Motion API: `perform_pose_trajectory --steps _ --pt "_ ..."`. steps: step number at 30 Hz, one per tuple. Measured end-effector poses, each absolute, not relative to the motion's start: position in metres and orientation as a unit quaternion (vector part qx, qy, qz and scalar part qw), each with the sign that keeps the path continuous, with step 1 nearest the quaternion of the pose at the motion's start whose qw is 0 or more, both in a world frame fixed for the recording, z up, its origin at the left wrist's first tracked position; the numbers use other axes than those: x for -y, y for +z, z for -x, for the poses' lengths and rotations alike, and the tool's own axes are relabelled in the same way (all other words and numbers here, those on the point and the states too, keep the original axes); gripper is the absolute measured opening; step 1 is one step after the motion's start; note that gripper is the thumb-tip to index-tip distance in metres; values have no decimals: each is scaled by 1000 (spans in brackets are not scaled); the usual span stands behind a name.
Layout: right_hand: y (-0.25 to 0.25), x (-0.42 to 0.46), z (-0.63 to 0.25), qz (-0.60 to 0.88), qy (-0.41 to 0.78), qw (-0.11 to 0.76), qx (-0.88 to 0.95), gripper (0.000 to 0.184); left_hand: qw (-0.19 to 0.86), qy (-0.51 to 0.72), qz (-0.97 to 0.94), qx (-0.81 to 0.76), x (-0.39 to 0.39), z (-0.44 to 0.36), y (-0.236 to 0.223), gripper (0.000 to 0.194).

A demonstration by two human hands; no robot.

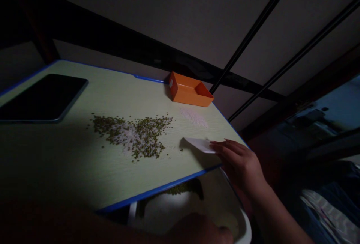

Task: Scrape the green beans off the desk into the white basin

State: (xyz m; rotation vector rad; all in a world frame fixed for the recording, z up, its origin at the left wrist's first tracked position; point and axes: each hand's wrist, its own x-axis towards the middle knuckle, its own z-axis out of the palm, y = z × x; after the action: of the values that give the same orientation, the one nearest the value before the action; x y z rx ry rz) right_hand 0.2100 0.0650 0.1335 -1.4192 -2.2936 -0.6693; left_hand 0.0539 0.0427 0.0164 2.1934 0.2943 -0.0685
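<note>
My right hand (239, 161) pinches a thin white card (197, 144), its far edge tilted down close to the tabletop. Left of the card spreads a pile of small green beans (149, 131), with white rice-like grains (126, 137) mixed through its middle. A separate small heap of white grains (194, 117) lies beyond the card. Low in the picture, in deep shadow, my left hand (201, 229) is over a white tub (246, 221) below the table edge; its fingers are too dark to make out. Green beans (180, 189) and a pale mass show inside the tub.
The pale table (112, 176) has a blue rim. An orange open box (191, 95) stands at its far edge, near the wall. A dark tablet (45, 97) lies at the left. Striped and dark cloth (332, 210) is at the lower right.
</note>
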Motion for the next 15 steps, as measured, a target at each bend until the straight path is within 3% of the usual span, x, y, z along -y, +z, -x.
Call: perform_pose_trajectory --steps 7,15 --pt "133 -33 -219 503 -223 171 817 20 426 -21 -898 -104 -40 -70 1 27" --pt "128 -46 -216 526 -222 222 790 19 433 -38 -895 -101 -44 -65 5 25"
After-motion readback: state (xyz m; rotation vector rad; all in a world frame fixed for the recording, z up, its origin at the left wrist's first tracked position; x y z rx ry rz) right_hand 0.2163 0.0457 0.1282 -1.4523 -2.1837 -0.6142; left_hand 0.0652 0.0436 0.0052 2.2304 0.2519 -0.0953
